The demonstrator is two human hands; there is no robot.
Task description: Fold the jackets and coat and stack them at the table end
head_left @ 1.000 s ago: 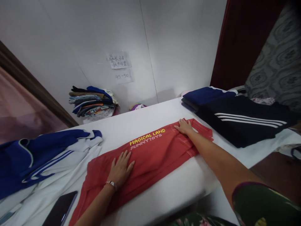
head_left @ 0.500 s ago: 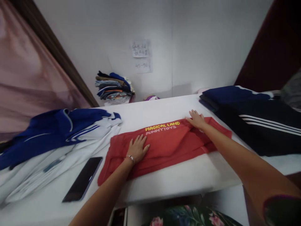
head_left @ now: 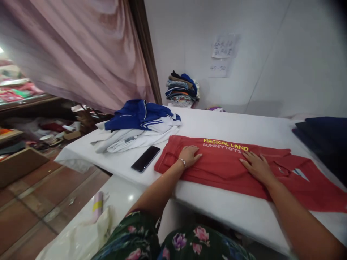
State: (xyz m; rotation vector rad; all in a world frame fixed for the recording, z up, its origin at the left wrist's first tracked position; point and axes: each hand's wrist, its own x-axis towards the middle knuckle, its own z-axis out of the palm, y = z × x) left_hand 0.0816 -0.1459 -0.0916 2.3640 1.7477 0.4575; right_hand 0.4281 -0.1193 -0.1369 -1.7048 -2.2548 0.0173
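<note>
A red polo shirt (head_left: 222,168) lies lengthwise across the white table, with yellow and white lettering reading "MAGICAL LAND FUNNYTOYS" near its far edge. Its left part is folded into a layered strip, while the collar and the rest spread out to the right. On the left part of the fabric rests my left hand (head_left: 189,156), palm down with fingers extended and a bracelet at the wrist. My right hand (head_left: 257,166) lies flat on the shirt just right of the lettering, fingers apart. Neither hand grips the cloth.
Left of the shirt lies a black phone (head_left: 145,159). Beyond it is a loose heap of blue and white clothes (head_left: 141,119). Dark folded clothes (head_left: 325,137) sit at the right. A stack of folded clothes (head_left: 181,88) stands by the wall. A plastic bag (head_left: 81,234) lies at lower left.
The view has swung left. My right hand has moved along the shirt towards the lettering and my left hand. The shirt's right part now spreads farther right, with its collar showing.
</note>
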